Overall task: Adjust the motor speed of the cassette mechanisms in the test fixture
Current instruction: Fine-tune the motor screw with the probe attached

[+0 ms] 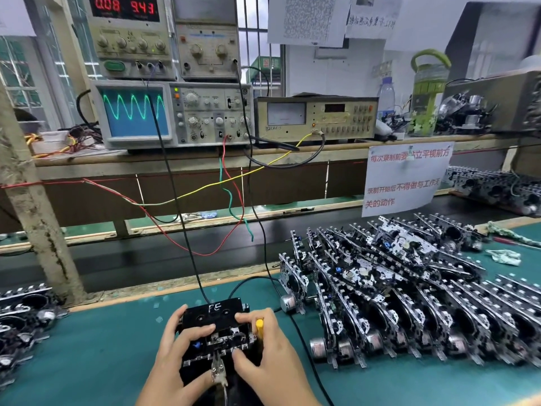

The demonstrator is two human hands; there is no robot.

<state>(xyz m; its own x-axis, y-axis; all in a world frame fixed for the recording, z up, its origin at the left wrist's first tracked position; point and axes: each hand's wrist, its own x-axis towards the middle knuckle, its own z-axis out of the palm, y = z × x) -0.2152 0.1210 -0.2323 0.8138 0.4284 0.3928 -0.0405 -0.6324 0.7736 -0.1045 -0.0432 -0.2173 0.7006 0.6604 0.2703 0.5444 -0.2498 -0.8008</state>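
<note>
Black plastic and stamped bright metal made up the cassette mechanism [218, 338] seated in the test fixture [216, 373] at the near edge of the green-matted bench [102, 341]. A black test cassette [215, 313] with pale letters scrawled on it lay across the top of the mechanism. The left hand [178, 350] gripped the mechanism's left side, its fingers curled over the top edge with the index finger laid across the cassette. The right hand [263, 347] closed on the right side, holding a yellow-handled screwdriver [259, 326] upright between its fingers while the thumb pressed near the front row of keys.

Judging by its build, the mechanism was probably light but stiff, a thin sheet-metal chassis with sharp tabs, small springs and levers that would bend or snag if squeezed. The safest hold looked to be by the chassis side walls, as both hands had it, clear of the head area and of the alligator clip [218, 370] biting its front edge. The motor's trimmer would need only a delicate turn.

Just to the right, many more mechanisms [409, 294] lay in leaning, overlapping rows, each with a dull cylindrical motor can. Thin wires in black, red, green and yellow rose to a shelf where an oscilloscope [172, 112] showed a smooth green sine trace.
</note>
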